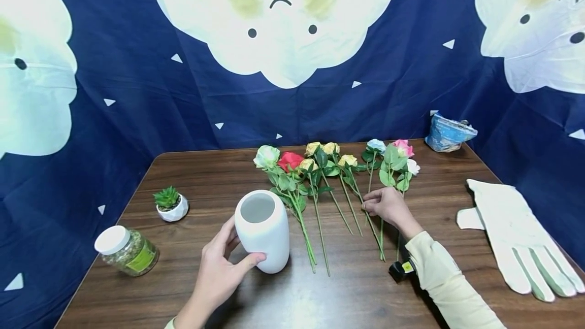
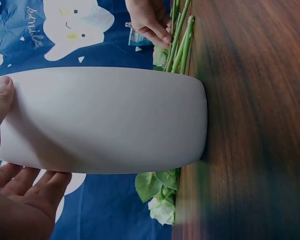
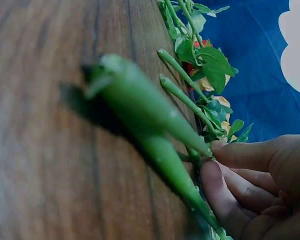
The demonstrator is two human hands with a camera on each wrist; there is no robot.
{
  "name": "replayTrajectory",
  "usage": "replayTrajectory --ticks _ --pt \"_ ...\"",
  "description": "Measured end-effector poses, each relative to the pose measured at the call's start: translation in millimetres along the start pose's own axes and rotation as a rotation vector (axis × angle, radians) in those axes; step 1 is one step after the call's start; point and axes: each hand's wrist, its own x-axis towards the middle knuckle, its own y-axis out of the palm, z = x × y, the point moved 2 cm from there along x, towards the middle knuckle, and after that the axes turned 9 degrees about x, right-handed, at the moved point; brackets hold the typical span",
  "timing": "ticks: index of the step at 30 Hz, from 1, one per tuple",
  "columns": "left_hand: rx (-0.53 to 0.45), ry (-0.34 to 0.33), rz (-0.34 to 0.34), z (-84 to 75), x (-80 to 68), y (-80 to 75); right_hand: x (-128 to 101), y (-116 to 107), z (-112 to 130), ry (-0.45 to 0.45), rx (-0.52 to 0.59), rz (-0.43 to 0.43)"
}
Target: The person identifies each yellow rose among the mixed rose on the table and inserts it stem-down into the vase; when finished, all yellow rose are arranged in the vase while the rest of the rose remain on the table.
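Note:
My left hand [image 1: 221,263] grips the side of a white vase [image 1: 269,248], thumb on one side and fingers on the other. The vase stands upright, its mouth facing up, and its smooth wall fills much of the left wrist view. My right hand [image 1: 388,207] pinches a green rose stem [image 3: 185,132] between thumb and fingertips. The stem appears to belong to the rightmost yellow rose [image 1: 348,160]. Other yellow roses [image 1: 313,148], a red rose [image 1: 290,161] and a pale green rose [image 1: 267,157] lie to its left. Blue [image 1: 376,146] and pink [image 1: 403,148] roses lie to its right.
A small potted succulent [image 1: 172,207] and a lidded jar [image 1: 130,253] stand at the left. A black object with a yellow label [image 1: 401,270] lies beside my right sleeve. White gloves [image 1: 516,237] lie at the right, and a blue pouch [image 1: 448,134] at the back right corner.

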Motion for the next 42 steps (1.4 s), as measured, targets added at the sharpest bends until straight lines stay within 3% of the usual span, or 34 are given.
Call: replayTrajectory --ticks 4,14,42 --pt "0.004 -0.005 -0.001 0.5 -0.6 0.4 0 0 -1 0.026 0.020 -0.004" --pt "0.020 -0.026 0.010 1.7 -6.4 -0.1 -3 2 -5 0.119 0.217 0.037" --pt "0.010 -0.027 0.023 0.2 -3.5 0.0 -7 -11 5 0.068 0.477 0.024"
